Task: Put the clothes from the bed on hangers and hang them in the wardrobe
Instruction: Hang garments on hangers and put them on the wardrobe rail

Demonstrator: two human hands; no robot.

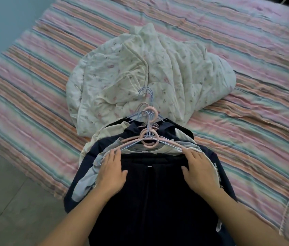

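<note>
Clothes (157, 183) are lying stacked at the near edge of the bed (33, 89), most already threaded onto pink and blue hangers (148, 137), so the hangering is looking largely done, while carrying them to the wardrobe, which is not showing here, is still waiting. From the head view, the pile's long axis is running away from the person, hooks pointing toward the floral quilt (140, 71). Left hand (112, 170) and right hand (199, 170) are resting flat, fingers straight, on the dark top garment's shoulders.
</note>
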